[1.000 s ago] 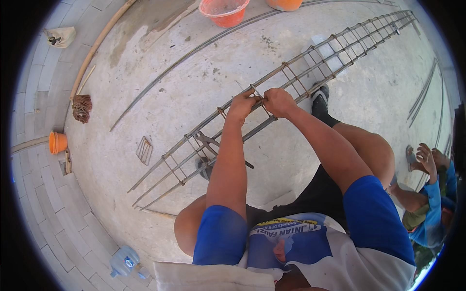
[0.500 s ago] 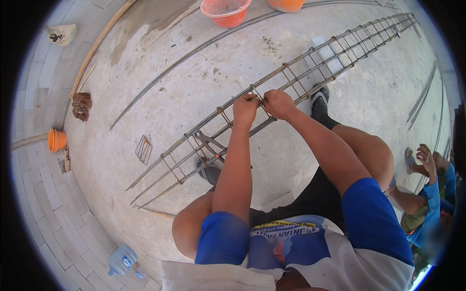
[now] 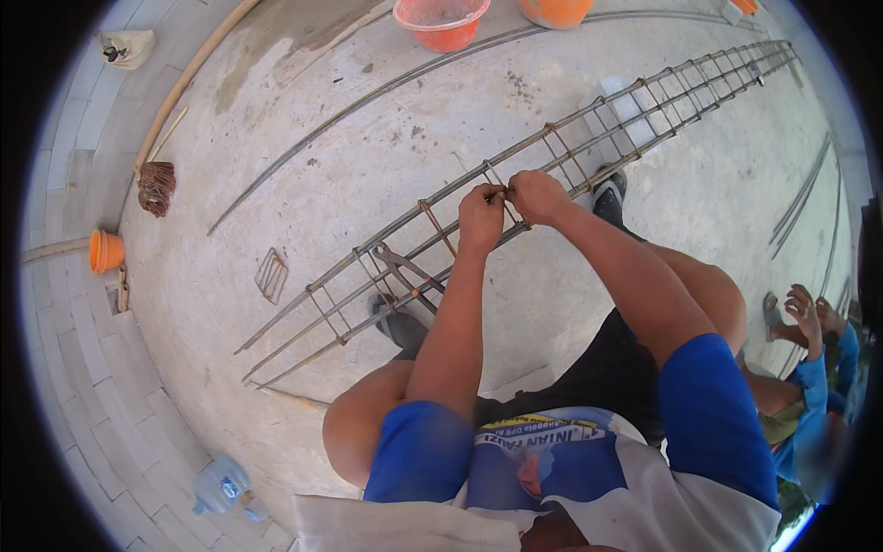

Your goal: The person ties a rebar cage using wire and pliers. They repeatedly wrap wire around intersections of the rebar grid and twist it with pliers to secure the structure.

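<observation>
A long rebar cage (image 3: 425,204) of steel bars and square stirrups runs diagonally from the near left to the far right. Over its middle bar, my left hand (image 3: 481,221) is closed in a pinch beside a stirrup. Pinched as well, my right hand (image 3: 540,197) almost meets its fingertips there. Whatever lies between the fingers is too small to make out; it may be thin wire. A pair of pincers (image 3: 401,265) rests on the cage left of my left forearm, with its handles spread.
A pale block (image 3: 635,120) sits under the cage. Loose rebar (image 3: 331,124) lies beyond it, near a red basin (image 3: 441,26). At left are a stirrup bundle (image 3: 157,189), loose stirrups (image 3: 271,275) and an orange bucket (image 3: 106,251). Another person's hand (image 3: 805,317) shows at right.
My left hand has dropped slightly from the far bar toward the middle bar, and my fingertips have come closer together. The whole view has shifted a little. The pincers still lie on the cage.
</observation>
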A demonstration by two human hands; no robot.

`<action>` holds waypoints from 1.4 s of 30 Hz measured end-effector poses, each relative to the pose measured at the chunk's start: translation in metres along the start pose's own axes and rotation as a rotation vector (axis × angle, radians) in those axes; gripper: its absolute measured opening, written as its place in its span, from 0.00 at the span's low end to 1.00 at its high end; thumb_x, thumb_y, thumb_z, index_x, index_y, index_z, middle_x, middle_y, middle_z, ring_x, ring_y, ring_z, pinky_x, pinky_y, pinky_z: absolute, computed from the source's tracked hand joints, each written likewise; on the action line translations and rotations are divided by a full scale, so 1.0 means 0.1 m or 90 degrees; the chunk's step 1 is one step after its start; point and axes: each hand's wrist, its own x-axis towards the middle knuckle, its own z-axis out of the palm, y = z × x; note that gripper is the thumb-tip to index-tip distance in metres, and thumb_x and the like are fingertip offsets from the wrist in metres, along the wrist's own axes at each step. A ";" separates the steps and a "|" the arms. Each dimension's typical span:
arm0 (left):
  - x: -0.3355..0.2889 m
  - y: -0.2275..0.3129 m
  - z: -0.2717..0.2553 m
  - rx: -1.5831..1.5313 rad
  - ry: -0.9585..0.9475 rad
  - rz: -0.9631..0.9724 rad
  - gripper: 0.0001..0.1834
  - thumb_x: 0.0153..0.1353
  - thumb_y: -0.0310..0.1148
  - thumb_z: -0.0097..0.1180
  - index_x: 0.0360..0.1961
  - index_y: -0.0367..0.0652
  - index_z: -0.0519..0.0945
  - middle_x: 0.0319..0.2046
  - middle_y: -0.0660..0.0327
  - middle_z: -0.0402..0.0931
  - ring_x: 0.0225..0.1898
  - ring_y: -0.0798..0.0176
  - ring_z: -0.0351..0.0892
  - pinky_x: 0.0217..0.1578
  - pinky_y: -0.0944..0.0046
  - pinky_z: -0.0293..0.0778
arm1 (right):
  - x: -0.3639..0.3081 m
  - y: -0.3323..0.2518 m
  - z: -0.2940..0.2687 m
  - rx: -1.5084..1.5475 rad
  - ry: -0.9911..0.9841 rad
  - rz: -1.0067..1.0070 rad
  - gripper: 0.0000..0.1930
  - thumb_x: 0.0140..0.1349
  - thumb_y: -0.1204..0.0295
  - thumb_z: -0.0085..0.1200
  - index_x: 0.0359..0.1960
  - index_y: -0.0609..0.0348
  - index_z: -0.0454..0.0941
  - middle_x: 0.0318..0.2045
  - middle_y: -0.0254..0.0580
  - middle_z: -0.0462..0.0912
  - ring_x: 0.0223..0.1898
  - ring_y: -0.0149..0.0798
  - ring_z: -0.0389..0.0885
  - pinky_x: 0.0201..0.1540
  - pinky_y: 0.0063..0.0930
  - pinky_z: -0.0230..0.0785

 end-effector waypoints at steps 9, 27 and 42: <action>-0.08 -0.08 0.01 -0.075 0.018 0.013 0.12 0.57 0.20 0.50 0.37 0.37 0.85 0.38 0.49 0.82 0.44 0.47 0.80 0.47 0.54 0.73 | 0.18 -0.50 -0.72 -0.297 -0.164 -0.125 0.07 0.54 0.74 0.57 0.32 0.63 0.84 0.33 0.55 0.84 0.39 0.54 0.84 0.42 0.45 0.76; -0.03 -0.11 -0.10 -0.104 -0.040 -0.002 0.31 0.52 0.13 0.44 0.60 0.39 0.63 0.39 0.47 0.83 0.43 0.45 0.82 0.42 0.51 0.76 | 0.18 -0.52 -0.54 -0.246 -0.289 -0.134 0.08 0.56 0.73 0.54 0.31 0.63 0.84 0.34 0.58 0.84 0.37 0.54 0.84 0.40 0.47 0.76; 0.05 0.54 -2.48 0.272 0.051 0.046 0.18 0.61 0.29 0.47 0.53 0.41 0.76 0.41 0.51 0.83 0.45 0.52 0.82 0.48 0.59 0.74 | -1.27 -1.68 0.68 -0.079 0.004 -0.171 0.37 0.55 0.53 0.62 0.60 0.64 0.66 0.42 0.49 0.73 0.40 0.49 0.80 0.40 0.45 0.76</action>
